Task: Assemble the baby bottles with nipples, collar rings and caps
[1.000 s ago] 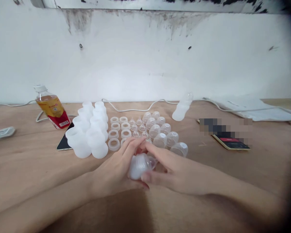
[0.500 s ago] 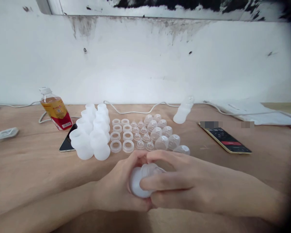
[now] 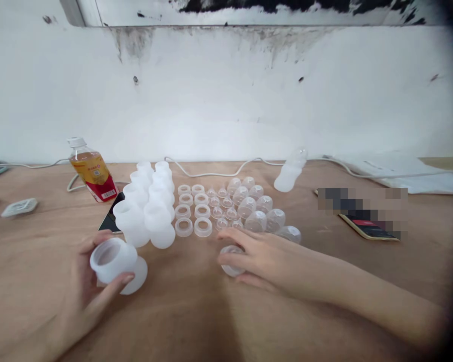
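My left hand point(image 3: 94, 281) is wrapped round a white, open-mouthed bottle body point(image 3: 115, 261), held tilted at the left front. In front of me at the centre, my right hand point(image 3: 249, 256) has its fingers round a clear dome cap point(image 3: 232, 260) low over the table. Two rows of white bottle bodies point(image 3: 160, 211) stand at centre-left. Beside them lie white rings point(image 3: 203, 227), small clear teats point(image 3: 221, 223) and several clear dome caps point(image 3: 255, 221), all in rows. An assembled bottle point(image 3: 289, 173) stands farther back.
A drink bottle point(image 3: 94, 173) stands at the left, near a phone point(image 3: 111, 216) partly behind the white bodies. Another phone point(image 3: 373, 226) lies at the right. A white cable point(image 3: 219, 175) runs along the wall, and a white bag point(image 3: 403, 173) is at the back right.
The hands have parted. My left hand has moved left with the white body, now open at the top, while the clear cap is in my right hand near the centre.
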`<state>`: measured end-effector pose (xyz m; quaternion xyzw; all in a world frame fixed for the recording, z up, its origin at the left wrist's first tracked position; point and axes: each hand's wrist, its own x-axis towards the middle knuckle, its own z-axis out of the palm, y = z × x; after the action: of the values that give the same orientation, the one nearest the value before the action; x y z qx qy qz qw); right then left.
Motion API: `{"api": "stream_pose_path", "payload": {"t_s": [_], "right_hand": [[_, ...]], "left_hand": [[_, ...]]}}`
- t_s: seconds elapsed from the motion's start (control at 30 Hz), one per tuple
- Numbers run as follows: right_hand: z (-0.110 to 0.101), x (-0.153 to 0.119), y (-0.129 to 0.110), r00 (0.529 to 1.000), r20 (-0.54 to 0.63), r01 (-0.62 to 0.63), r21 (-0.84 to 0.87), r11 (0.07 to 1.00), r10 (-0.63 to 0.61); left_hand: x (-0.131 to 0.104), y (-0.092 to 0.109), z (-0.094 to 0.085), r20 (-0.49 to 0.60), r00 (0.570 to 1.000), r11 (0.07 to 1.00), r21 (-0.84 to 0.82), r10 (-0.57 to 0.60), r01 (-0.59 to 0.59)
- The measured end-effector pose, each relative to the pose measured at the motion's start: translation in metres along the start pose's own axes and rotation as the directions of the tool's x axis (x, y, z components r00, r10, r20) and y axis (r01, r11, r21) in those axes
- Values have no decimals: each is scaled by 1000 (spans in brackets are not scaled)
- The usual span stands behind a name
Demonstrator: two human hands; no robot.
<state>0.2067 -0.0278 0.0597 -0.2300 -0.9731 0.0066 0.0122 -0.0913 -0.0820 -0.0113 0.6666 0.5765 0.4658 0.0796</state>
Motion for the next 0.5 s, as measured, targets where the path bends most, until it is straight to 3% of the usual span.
{"api": "stream_pose_path", "payload": {"t_s": [0.13, 0.33, 0.43, 0.5], "right_hand": [[19, 9, 1, 999, 41, -34, 34, 999, 33], [29, 10, -1, 997, 8, -78, 52, 996, 78], [34, 7, 0, 989, -5, -145, 37, 989, 146], [38, 7, 0, 980, -10, -200, 6, 980, 200]], "left_hand": [[12, -15, 4, -17, 998, 998, -13, -56, 56], [31, -10, 8, -48, 998, 999, 29, -42, 43], [24, -17, 0, -121, 993, 990, 141, 13, 4], [11, -28, -2, -77, 996, 970, 242, 47, -27]]}}
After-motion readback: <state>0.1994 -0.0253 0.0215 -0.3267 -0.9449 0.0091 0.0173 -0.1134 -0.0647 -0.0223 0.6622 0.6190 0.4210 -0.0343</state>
